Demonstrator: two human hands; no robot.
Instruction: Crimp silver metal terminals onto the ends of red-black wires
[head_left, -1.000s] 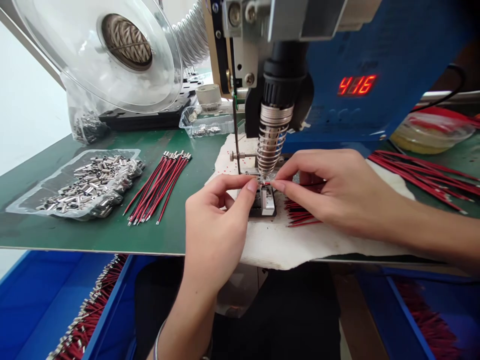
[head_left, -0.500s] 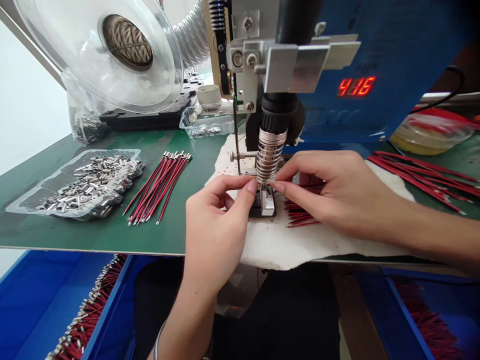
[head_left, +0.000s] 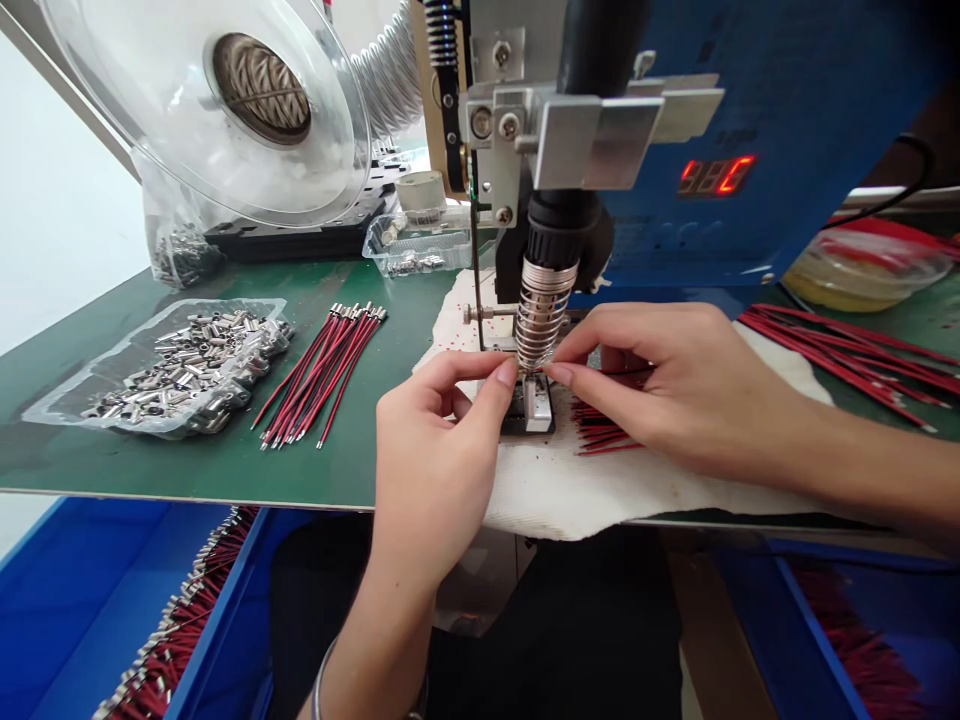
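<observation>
At the soldering machine, my left hand (head_left: 442, 450) is closed in a pinch, thumb and forefinger against the left side of the tip. What it pinches is too small to make out. My right hand (head_left: 652, 390) pinches from the right, its fingertips almost meeting the left ones; a dark red wire (head_left: 637, 377) shows in the gap behind its thumb. The soldering iron's coiled metal sleeve (head_left: 544, 310) points down between both hands. Below the fingertips stands a small metal block (head_left: 537, 402) on a black base. The exact joint under the tip is hidden.
Red and black wires (head_left: 600, 430) lie on a white cloth (head_left: 555, 490) under my right hand. To the left are a wire bundle with metal ends (head_left: 322, 375) and a plastic tray (head_left: 56, 405) of small metal cylinders. Blue bins (head_left: 97, 600) sit below the table edge.
Both hands keep their pinch at the iron's tip. The whole view has shifted slightly, and the red display digits read differently, only partly lit.
</observation>
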